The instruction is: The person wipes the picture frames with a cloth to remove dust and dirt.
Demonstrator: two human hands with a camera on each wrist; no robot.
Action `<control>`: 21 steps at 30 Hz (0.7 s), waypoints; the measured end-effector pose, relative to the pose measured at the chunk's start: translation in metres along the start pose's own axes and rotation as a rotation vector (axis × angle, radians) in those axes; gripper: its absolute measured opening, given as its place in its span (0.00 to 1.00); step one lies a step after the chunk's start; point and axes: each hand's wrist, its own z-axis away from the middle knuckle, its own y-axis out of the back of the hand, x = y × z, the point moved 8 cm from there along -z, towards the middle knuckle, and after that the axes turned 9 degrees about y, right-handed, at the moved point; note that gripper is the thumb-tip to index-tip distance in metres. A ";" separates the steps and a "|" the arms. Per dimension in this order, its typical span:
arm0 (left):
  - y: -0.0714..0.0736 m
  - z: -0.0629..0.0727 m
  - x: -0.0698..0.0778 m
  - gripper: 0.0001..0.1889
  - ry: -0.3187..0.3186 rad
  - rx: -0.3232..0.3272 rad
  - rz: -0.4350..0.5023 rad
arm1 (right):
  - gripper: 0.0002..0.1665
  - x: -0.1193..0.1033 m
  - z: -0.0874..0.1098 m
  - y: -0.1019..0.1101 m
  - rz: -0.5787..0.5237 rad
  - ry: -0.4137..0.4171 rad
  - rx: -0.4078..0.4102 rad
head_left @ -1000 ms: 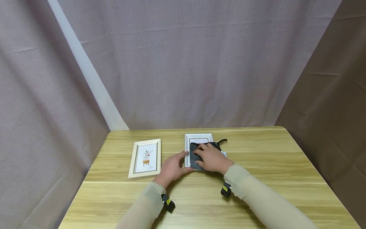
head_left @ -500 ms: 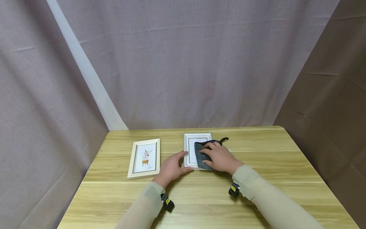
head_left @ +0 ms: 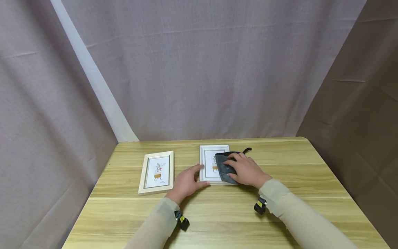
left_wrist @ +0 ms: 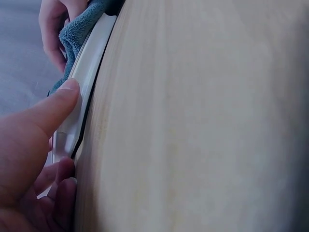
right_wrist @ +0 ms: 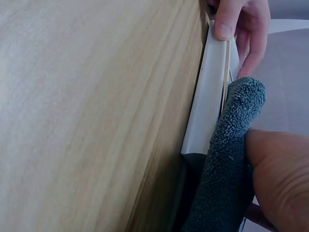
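A white picture frame (head_left: 201, 174) lies flat on the table, its flower-vase print partly showing. At its lower left corner my left hand (head_left: 186, 183) holds the frame, thumb along the near edge and fingers at the left side. Over the right part of the frame lies a grey-blue cleaning cloth (head_left: 224, 169) with dark trim and a black loop. My right hand (head_left: 247, 170) grips this cloth from above with bent fingers and presses it on the frame. The cloth's fuzzy pile (right_wrist: 236, 111) shows in the right wrist view beside the frame's edge (right_wrist: 207, 101).
A second, cream picture frame (head_left: 142, 180) with a similar flower-vase print lies to the left of my left hand. The wooden table (head_left: 217, 221) ends at a grey curtain (head_left: 199, 76) behind, with a brown curtain (head_left: 351, 114) on the right.
My right hand has slid the cloth to the right across the white frame, uncovering more of its print. My left hand has stayed at the frame's corner.
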 end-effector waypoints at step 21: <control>-0.001 -0.001 0.003 0.41 -0.022 0.013 -0.027 | 0.25 -0.009 0.008 -0.003 0.019 0.020 0.039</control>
